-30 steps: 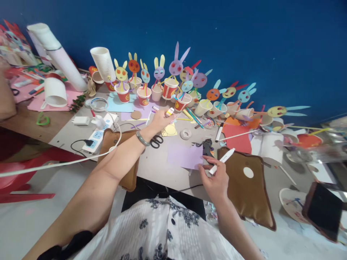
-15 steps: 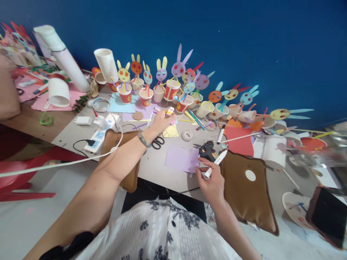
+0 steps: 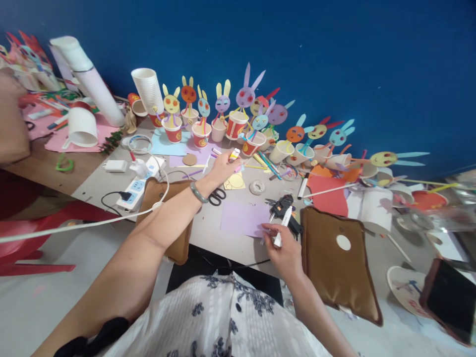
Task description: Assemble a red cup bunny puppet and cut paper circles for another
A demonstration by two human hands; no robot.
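My left hand point(image 3: 222, 167) reaches far across the table and pinches a small white and yellow glue stick point(image 3: 234, 154) close to the row of paper cup bunnies point(image 3: 238, 119). A green bangle sits on that wrist. My right hand point(image 3: 283, 250) is near the table's front edge, closed round a white marker pen point(image 3: 282, 226), with its fingertips on the corner of a lilac paper sheet point(image 3: 243, 218). A black glue gun point(image 3: 283, 206) lies just beyond the pen.
Black scissors point(image 3: 216, 197) lie by my left wrist. Brown cushions point(image 3: 338, 258) flank the work spot. A power strip point(image 3: 138, 185) with cables, a stack of white cups point(image 3: 148, 89), red paper point(image 3: 327, 194), a tape roll point(image 3: 256, 187) and a phone point(image 3: 450, 300) surround it.
My right hand has drawn back to the left along the lilac paper, tipping the white pen more upright. The paper slid slightly left. My left hand holds still.
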